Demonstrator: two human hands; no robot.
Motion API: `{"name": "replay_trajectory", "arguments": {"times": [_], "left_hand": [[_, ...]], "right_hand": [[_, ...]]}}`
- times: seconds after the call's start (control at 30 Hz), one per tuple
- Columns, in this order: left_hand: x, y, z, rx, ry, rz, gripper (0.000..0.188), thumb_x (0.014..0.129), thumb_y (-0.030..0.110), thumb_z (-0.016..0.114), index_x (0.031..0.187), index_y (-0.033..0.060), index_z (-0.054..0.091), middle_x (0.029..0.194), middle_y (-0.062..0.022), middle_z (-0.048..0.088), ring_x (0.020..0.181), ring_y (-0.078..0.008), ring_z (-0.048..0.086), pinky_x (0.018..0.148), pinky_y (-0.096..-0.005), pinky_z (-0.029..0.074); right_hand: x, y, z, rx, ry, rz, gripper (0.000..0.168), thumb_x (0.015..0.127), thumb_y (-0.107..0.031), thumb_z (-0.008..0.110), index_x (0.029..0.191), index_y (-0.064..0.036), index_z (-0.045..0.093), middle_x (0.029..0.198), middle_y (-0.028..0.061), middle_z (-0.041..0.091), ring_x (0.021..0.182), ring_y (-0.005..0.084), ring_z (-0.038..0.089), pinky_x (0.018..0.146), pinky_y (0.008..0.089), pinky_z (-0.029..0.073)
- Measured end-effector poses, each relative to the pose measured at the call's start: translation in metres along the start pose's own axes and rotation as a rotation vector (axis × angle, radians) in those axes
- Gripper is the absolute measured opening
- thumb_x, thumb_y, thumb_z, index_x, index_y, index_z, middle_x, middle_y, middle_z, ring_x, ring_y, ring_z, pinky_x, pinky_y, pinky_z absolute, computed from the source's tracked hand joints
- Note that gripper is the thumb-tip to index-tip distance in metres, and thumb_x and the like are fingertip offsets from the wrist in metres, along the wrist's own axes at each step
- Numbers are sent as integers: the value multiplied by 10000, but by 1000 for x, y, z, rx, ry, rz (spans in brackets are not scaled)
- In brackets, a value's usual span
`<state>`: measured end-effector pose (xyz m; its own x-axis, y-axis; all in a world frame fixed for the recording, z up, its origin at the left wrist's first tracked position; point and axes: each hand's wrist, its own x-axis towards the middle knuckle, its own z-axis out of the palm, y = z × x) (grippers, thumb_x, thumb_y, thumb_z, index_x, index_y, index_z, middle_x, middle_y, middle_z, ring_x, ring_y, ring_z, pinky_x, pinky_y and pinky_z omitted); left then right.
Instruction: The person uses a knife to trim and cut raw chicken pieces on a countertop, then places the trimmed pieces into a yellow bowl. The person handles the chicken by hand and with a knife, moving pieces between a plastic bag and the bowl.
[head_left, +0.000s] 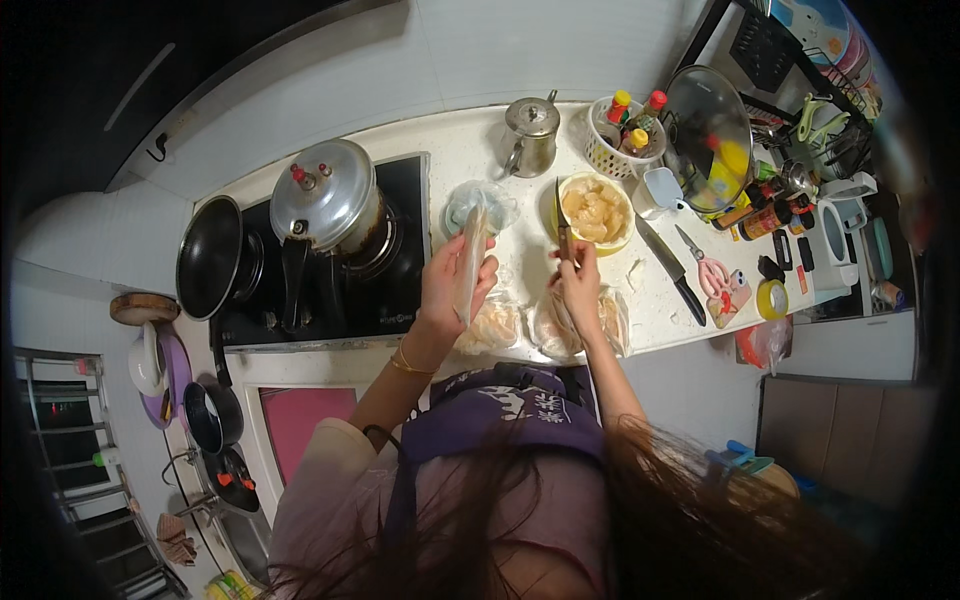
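Observation:
My left hand (452, 281) holds up a flat, pale piece in clear film (472, 262); what it is cannot be told. In my right hand (580, 289) is a knife with a wooden handle (565, 244), its dark blade pointing away from me along the left rim of a yellow bowl (628, 238). Pale, raw-looking meat pieces (594, 210) fill that bowl. Beyond my left hand stands a bowl covered by a clear plastic bag (480, 208). Clear bags of pale food (491, 326) lie at the counter's front edge, some partly under my right hand.
A pressure cooker (322, 195) and a wok (210, 259) stand on the black cooktop (390, 300) at left. Behind are a metal pot (531, 135) and a bottle basket (626, 154). A large knife (671, 270), pink-handled scissors (711, 274) and tape (772, 300) lie at right.

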<state>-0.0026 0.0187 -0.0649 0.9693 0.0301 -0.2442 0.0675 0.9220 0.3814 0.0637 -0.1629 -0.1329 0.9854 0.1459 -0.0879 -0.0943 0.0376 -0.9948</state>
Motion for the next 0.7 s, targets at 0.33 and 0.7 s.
{"name": "replay_trajectory", "arguments": {"times": [0.33,0.7], "left_hand": [[9,-7,45,117,-108,-10,302,925,212,381,1107,-16,459,930,-112,525,606,-135,412,507,-224,353],[1,-13,52,16,-86,199,323,880,248,436,1131,48,465,1032,-104,522,899,-219,536,759,-335,457]], "right_hand": [[-66,-83,-1,231,-171,-37,296,942,-256,437,1087,-6,502,739,2,500,557,51,413,498,181,312],[-75,-83,24,560,-164,155,214,829,-27,603,1026,-32,521,741,30,577,450,31,410,385,163,245]]}}
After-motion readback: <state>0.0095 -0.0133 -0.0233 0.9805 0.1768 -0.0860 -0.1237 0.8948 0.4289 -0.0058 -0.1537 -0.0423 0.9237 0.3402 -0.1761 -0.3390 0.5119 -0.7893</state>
